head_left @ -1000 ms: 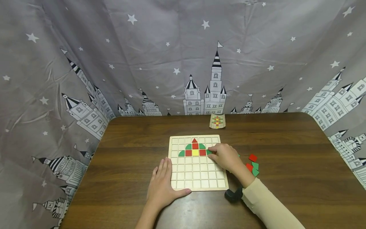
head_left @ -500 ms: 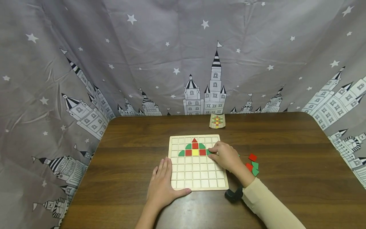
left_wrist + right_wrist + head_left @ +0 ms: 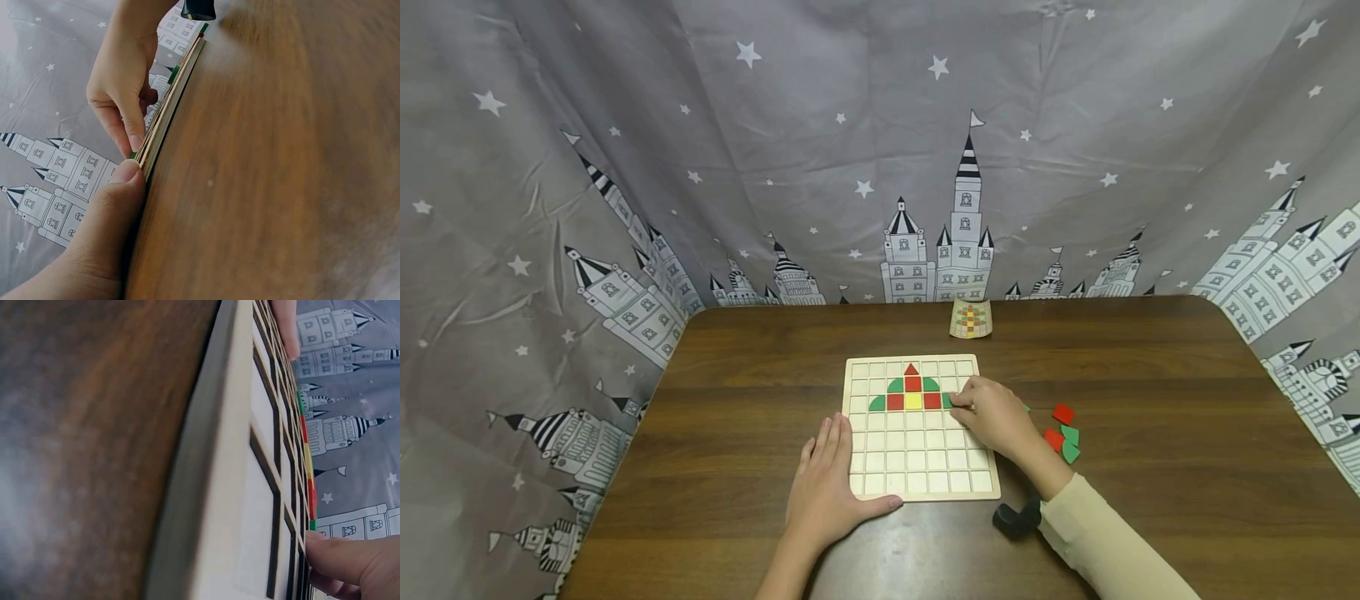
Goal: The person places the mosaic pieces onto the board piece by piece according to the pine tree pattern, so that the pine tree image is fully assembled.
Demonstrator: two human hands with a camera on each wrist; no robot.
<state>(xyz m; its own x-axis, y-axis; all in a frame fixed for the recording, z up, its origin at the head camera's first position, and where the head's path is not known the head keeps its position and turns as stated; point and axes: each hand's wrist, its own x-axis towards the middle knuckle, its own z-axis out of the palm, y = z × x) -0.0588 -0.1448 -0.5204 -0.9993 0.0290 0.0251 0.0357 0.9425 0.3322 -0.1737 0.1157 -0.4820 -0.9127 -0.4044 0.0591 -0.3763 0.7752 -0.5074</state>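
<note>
A wooden grid board (image 3: 917, 462) lies on the table. Coloured tiles fill part of its upper rows, including a red triangle (image 3: 912, 370), a yellow square (image 3: 913, 402) and red squares beside it. My left hand (image 3: 823, 479) rests along the board's left side, fingers straight, thumb at the near edge. Over the board's right side, my right hand (image 3: 997, 419) pinches a green quarter-circle tile (image 3: 946, 401) at the right end of the third row. Its fingertips partly cover that tile. In the left wrist view the right thumb and finger meet right at the green tile (image 3: 132, 155).
Loose red squares (image 3: 1063, 413) and green quarter-circle tiles (image 3: 1071, 452) lie right of the board, partly behind the right forearm. A small pattern card (image 3: 971, 320) stands at the table's back edge. A black object (image 3: 1017, 520) sits by the right sleeve.
My right fingertips have shifted slightly to the right, so more of the green tile shows at the row's end. My left hand stays in place on the board.
</note>
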